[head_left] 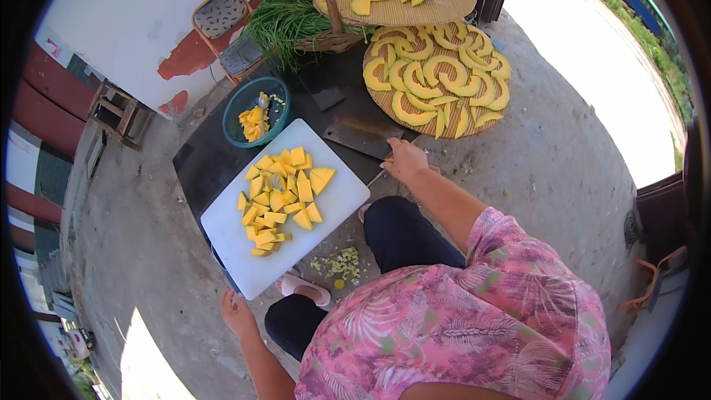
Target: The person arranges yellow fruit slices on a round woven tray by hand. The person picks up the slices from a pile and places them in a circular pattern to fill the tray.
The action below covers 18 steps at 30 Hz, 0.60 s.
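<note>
Left hand (238,314) grips one board (341,192) corner, right hand (404,159) clenched on one cleaver (363,135); two trays (400,11) beyond the fingers

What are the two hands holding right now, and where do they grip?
The left hand grips the near corner of the white rectangular plastic cutting board. The right hand closes on the wooden handle of the dark flat-bladed cleaver.
</note>
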Available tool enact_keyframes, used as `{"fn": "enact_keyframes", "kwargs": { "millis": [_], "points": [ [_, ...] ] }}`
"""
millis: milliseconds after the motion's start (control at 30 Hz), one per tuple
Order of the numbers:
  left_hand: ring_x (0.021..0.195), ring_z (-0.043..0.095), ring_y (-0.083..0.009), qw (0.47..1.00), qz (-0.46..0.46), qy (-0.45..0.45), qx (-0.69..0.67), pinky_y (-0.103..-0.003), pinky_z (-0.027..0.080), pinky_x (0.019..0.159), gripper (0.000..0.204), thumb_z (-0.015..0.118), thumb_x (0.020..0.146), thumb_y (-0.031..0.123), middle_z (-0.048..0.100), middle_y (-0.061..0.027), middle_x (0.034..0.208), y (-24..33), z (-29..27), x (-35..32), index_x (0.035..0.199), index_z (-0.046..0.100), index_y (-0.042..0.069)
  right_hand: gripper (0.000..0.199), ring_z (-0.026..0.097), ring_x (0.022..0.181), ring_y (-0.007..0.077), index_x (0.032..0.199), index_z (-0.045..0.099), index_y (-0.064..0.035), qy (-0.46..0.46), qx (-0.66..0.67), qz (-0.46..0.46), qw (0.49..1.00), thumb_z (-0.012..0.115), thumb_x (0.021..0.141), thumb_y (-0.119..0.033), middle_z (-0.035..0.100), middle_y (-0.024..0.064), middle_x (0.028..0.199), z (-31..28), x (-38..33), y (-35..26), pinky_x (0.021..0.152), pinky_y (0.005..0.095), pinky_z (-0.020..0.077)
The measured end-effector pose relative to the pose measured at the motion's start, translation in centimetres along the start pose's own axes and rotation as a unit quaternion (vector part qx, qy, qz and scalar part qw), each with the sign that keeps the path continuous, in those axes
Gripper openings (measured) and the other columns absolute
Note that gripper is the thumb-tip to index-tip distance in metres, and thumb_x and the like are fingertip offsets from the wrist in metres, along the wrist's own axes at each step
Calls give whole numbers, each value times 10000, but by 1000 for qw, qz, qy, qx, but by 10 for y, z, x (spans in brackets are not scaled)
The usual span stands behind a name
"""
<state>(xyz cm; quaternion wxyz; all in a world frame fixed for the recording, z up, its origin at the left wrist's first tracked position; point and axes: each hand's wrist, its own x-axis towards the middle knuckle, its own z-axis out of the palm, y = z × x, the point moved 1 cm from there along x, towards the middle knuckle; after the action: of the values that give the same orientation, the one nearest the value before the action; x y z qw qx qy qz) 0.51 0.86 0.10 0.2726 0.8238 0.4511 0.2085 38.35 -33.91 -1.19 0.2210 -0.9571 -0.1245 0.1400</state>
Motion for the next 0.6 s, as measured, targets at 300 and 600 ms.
{"fn": "enact_keyframes", "kwargs": {
  "millis": [300,600],
  "points": [
    [768,508,-122,993,-4,98,-71,-260,419,701,117,609,793,102,553,-48,825,59,-50,-27,757,528,27,455,514,1021,303,1112,493,-60,66,14,-59,996,643,751,-293,514,135,1052,14,-9,22,854,379,432],
    [771,480,-115,978,98,146,-113,-247,392,735,226,520,849,77,558,-71,874,112,-89,-42,662,395,53,349,519,919,280,1055,541,-66,262,47,-292,918,592,742,-211,511,104,950,-3,-64,38,812,371,410]
  ]
}}
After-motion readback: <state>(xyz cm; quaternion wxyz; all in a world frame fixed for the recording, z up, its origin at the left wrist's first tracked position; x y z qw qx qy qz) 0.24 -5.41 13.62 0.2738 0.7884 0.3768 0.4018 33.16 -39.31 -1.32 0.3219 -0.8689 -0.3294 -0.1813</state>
